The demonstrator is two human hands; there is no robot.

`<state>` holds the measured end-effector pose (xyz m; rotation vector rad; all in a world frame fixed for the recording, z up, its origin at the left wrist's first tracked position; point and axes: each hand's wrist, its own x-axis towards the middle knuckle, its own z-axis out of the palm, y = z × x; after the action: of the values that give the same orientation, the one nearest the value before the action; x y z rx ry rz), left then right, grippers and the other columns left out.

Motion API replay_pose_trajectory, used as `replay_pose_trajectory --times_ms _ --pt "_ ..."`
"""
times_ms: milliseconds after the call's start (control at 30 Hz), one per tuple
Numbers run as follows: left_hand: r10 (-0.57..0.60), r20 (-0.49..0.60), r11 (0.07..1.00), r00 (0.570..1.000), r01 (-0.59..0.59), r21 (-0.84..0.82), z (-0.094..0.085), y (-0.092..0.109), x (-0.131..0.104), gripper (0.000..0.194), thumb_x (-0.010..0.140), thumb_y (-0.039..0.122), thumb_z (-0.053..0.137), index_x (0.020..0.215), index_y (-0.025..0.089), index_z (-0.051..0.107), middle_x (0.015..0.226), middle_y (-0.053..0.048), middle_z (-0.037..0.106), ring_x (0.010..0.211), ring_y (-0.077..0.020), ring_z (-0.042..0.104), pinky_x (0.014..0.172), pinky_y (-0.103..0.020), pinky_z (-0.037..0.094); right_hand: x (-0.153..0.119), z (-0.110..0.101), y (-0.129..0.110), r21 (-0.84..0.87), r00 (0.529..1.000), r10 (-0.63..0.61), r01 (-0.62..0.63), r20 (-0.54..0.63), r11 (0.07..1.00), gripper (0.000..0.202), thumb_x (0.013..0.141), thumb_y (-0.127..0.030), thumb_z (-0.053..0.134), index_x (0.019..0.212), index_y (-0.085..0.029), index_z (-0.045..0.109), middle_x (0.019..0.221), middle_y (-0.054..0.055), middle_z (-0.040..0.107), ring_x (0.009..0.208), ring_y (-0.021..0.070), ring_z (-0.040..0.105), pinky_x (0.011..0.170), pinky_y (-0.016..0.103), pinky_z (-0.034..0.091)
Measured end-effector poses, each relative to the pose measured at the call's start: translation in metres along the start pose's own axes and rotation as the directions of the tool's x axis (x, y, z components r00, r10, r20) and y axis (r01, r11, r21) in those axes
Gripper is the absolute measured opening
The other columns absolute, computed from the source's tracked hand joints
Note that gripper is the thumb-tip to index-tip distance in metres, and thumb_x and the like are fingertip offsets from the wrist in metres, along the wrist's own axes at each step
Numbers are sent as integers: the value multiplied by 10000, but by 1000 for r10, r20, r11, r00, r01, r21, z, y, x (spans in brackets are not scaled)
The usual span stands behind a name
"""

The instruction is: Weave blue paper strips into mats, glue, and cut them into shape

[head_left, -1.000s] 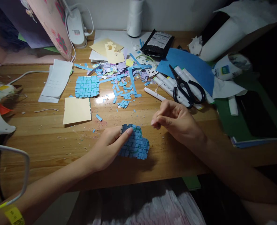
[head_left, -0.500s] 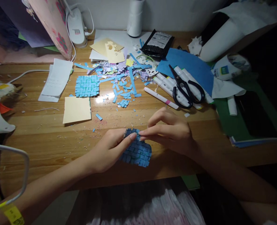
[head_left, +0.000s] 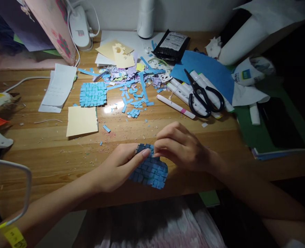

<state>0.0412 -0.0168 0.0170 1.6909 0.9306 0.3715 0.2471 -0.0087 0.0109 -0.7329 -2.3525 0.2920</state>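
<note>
A blue woven paper piece (head_left: 152,170) with green pen lines is held above the table's front edge. My left hand (head_left: 123,165) grips it from the left, thumb on top and fingers underneath, out of sight. At its upper right edge, my right hand (head_left: 182,146) pinches the paper with fingers curled together; the exact spot is hidden behind the fingers. A second blue woven paper square (head_left: 93,94) lies flat farther back on the table. Just below that square rests a cream paper square (head_left: 82,121).
Blue and purple paper scraps (head_left: 134,103) litter the wooden table (head_left: 46,137). Black-handled scissors (head_left: 202,98) lie on white markers (head_left: 177,107) at right, beside blue paper (head_left: 204,70). A black packet (head_left: 171,46) sits behind. White folded sheets (head_left: 58,88) lie left.
My right hand's fingers have curled in more at the edge of the woven piece. The piece has tilted slightly, its lower edge shifting down. The whole view has moved a little.
</note>
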Motion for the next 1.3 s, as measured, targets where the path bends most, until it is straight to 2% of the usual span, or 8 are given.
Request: replay_pose_trajectory --times_ms 133,233,333,467,700,833,1100,1300 --pt "-12 -29 999 999 11 -36 -1 1 0 375 932 360 371 629 159 461 597 36 417 564 -88 394 525 -198 342 1 1 0 330 957 280 -242 -72 912 128 892 -286 515 806 -191 524 801 42 545 795 176 523 716 336 452" --pt "-12 -18 998 1000 11 -58 -1 0 -1 360 936 351 373 652 157 478 612 41 439 575 -78 410 541 -187 351 2 5 2 691 859 512 -381 19 614 142 901 -304 501 817 -190 495 802 30 564 749 143 552 656 282 469" --pt "-4 -27 998 1000 2 -69 0 -1 0 353 938 333 377 643 157 460 606 48 424 568 -72 393 540 -183 343 3 10 3 883 796 583 -382 165 272 138 887 -283 536 809 -185 479 784 21 622 675 112 581 574 230 472" --pt "-11 -38 997 999 8 -72 -1 -2 0 358 938 343 370 642 157 449 610 45 416 565 -76 389 531 -192 335 1 12 4 934 770 590 -350 244 71 124 848 -223 602 766 -164 530 688 -17 628 586 73 564 539 188 459" --pt "10 -91 999 996 -13 -33 -3 -2 1 385 937 329 375 590 162 366 570 52 353 529 -69 345 505 -189 304 1 5 9 871 671 671 -485 315 76 204 600 -61 785 689 -170 638 661 -36 678 620 84 631 593 186 518" --pt "39 -136 999 990 -43 -29 -5 -3 0 363 935 309 379 609 156 423 575 51 381 530 -69 362 490 -184 300 4 3 6 798 650 596 -603 470 28 230 644 -101 759 848 -189 698 671 -34 681 620 88 635 603 201 515" --pt "105 -131 994 986 -99 53 -5 -4 0 355 941 285 371 612 156 412 568 52 394 517 -68 362 507 -190 308 8 -4 4 701 713 539 -655 449 282 91 754 -131 672 677 -172 697 693 -23 594 681 88 564 654 208 443" --pt "107 -123 992 987 -98 76 -5 -4 0 348 945 286 360 624 160 406 581 51 402 530 -71 373 523 -200 314 7 -4 7 733 689 596 -639 413 231 83 735 -192 694 652 -185 699 656 -12 637 630 103 566 602 221 441"
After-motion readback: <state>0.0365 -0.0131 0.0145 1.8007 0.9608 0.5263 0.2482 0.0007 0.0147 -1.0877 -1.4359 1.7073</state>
